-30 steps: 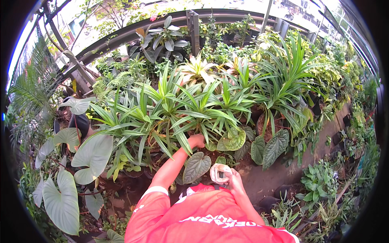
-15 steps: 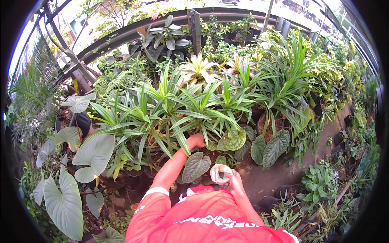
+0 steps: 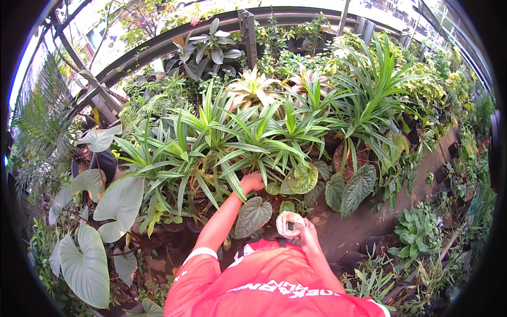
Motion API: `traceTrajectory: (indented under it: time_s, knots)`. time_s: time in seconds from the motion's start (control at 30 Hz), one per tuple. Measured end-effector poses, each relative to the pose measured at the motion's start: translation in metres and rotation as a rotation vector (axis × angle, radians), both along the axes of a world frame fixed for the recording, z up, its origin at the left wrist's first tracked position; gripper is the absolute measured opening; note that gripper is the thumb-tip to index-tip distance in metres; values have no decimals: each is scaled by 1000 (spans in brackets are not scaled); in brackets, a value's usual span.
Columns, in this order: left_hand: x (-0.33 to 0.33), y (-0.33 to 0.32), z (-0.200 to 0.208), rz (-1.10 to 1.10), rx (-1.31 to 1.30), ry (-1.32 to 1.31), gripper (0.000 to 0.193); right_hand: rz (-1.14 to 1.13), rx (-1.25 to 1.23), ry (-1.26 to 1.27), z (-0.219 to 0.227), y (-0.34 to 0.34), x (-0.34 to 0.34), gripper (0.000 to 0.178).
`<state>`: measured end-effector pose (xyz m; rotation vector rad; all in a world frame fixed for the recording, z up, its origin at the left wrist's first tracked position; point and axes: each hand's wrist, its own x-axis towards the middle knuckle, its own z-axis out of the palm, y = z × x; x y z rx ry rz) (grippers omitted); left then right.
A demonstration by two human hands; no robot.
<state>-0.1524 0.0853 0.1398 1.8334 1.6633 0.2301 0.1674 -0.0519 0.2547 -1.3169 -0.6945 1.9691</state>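
Note:
My left hand (image 3: 253, 182) reaches in at the base of the strappy green plants (image 3: 259, 138). Their leaves hide its fingers, so what it touches cannot be seen. Close in front of my chest, my right hand (image 3: 308, 234) grips a whitish cup-like thing (image 3: 285, 218) by its side; its round mouth shows a dark hollow. Just beside my left forearm hangs a dark, ribbed heart-shaped leaf (image 3: 253, 217). A rounder light green leaf (image 3: 303, 180) spreads right of the left hand.
Big heart-shaped leaves (image 3: 120, 206) stand at the left. Dark textured leaves (image 3: 358, 191) droop on the right beside a brown soil path (image 3: 346, 239). Pale bromeliads (image 3: 252, 87) grow behind the strappy plants, and a metal rail (image 3: 158, 49) with a post (image 3: 247, 38) crosses the back.
The cup-like thing is turned a little, so more of its hollow faces up. My left hand stays among the leaves, and the whole view has shifted slightly.

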Motion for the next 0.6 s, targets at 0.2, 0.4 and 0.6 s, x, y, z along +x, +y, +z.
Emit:
traceTrajectory:
  time_s: [0.2,0.4,0.6]
  knots:
    - [3,-12,41,99,-82,40,41,-14,-6,35,-7,1,1,11]
    - [11,-58,126,288,97,101,32,3,-9,33,-5,2,3,10]
    - [12,-91,150,544,297,-83,24,-20,-34,15,-5,5,4,10]
